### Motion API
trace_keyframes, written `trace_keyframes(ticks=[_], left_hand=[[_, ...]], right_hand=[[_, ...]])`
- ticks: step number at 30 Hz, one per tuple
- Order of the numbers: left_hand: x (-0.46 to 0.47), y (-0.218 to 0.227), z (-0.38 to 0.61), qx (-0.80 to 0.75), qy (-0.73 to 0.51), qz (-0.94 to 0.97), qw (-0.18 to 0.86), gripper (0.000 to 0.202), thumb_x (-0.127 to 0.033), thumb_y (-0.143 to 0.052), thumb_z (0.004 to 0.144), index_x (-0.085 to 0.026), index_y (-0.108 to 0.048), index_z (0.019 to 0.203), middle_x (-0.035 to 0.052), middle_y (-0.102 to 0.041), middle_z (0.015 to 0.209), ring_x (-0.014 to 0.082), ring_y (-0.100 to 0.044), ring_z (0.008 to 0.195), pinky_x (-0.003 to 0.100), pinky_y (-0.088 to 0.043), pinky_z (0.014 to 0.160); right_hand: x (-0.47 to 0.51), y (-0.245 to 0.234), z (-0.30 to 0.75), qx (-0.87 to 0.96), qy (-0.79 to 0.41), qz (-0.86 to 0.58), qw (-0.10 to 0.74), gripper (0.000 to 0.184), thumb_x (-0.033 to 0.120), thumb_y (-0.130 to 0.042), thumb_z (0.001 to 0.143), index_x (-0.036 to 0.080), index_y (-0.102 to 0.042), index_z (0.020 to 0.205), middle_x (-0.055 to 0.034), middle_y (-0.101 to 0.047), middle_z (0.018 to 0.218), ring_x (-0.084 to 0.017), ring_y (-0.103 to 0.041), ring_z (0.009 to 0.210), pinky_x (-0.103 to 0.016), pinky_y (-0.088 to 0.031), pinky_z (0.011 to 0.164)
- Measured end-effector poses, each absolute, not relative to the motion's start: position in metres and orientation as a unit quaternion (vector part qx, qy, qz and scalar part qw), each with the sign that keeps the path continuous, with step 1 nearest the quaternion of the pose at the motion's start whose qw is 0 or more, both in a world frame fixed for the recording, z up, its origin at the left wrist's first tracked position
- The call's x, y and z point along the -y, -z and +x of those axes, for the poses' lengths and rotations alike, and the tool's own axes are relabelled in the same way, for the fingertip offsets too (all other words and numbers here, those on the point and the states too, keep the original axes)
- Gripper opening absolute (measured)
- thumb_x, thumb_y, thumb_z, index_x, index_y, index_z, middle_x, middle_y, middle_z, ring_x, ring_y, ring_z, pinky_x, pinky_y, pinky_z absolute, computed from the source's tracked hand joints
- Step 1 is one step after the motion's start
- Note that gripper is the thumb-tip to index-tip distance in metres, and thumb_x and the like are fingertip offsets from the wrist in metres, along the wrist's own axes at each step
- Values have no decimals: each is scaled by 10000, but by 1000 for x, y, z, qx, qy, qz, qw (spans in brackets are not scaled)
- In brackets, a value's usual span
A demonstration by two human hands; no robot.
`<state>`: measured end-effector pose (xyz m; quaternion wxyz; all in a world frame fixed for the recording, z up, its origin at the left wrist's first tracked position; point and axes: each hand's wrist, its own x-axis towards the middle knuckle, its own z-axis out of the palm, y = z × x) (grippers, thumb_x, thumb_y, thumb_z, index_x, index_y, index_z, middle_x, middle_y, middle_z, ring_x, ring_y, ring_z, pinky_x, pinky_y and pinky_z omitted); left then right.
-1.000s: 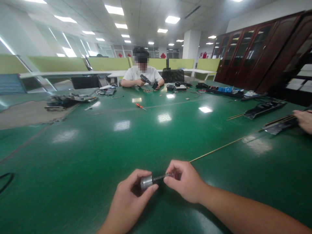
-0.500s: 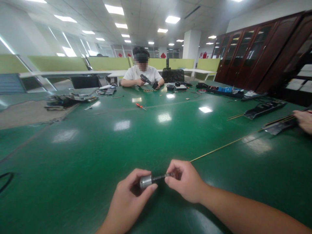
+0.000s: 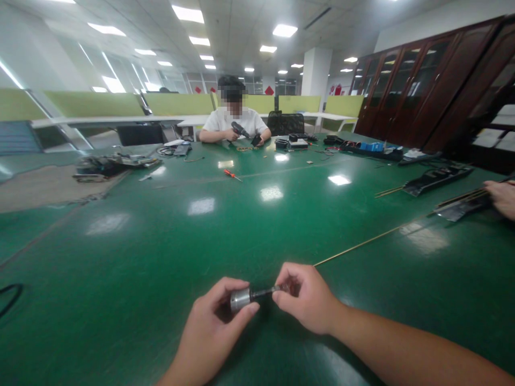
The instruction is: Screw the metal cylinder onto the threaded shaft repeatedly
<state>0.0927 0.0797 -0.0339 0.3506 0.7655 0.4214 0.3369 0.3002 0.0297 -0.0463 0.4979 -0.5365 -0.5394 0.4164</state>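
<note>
Left hand (image 3: 211, 327): fingers curled around a silver metal cylinder (image 3: 240, 300), thumb below and index above, parted by the width of the body. Right hand (image 3: 303, 300): fingers drawn to a close pinch on the far end of the dark shaft (image 3: 261, 293) that projects from the cylinder. A small reddish item shows within the right grip; its shape cannot be made out.

Location: the part is between the two hands, near the front of the green tabletop (image 3: 241, 230), shaft pointing to the right.

Handling: the cylinder appears to be solid metal, so expect it to be stiff and heavy for its size, with the weight toward the left. The smooth wall may slip if the fingers are oily. Take hold around the full girth of the cylinder; use the shaft for guiding and turning, and avoid side load on it. The wall should tolerate firm pressure; the shaft is likely the more easily marked.

Beyond the right hand, a thin brass rod (image 3: 358, 249) extends away; whether it touches the hand cannot be told. Farther off lies a red-handled screwdriver (image 3: 230, 174). Across the tabletop, a co-worker (image 3: 222, 122) holds a power drill (image 3: 240, 130).
</note>
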Motion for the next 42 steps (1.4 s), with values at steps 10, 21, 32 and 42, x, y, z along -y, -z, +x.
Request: trace_keyframes(ticks=[10,21,32,42], left_hand=[[-80,32,93,-427,-337,754,368,207,-363,-748,804,-221,-696,945,7,-737,815,209,-712,717,248,-550,658],[-81,34,90,-425,-346,746,377,224,-365,-759,792,-215,-696,948,18,-732,819,215,-703,721,256,-549,656],[-83,34,91,-436,-354,732,387,231,-365,-765,788,-212,-693,946,19,-738,829,214,-709,728,259,-558,664],[-86,41,91,-440,-362,695,438,339,-397,-754,840,-232,-569,1072,-2,-698,875,183,-672,746,251,-525,681]], right_hand=[[-29,45,301,542,-410,-542,494,101,172,-677,738,184,-584,701,49,-544,586,-109,-483,540,-216,-355,524],[-28,45,301,546,-397,-538,505,111,164,-679,737,191,-578,699,51,-541,583,-112,-485,537,-220,-365,529],[-27,44,300,540,-393,-539,514,120,151,-675,718,196,-566,696,51,-541,582,-113,-482,535,-218,-364,524],[-24,43,297,551,-376,-543,510,119,147,-683,704,192,-573,695,46,-548,586,-117,-496,538,-220,-379,529]])
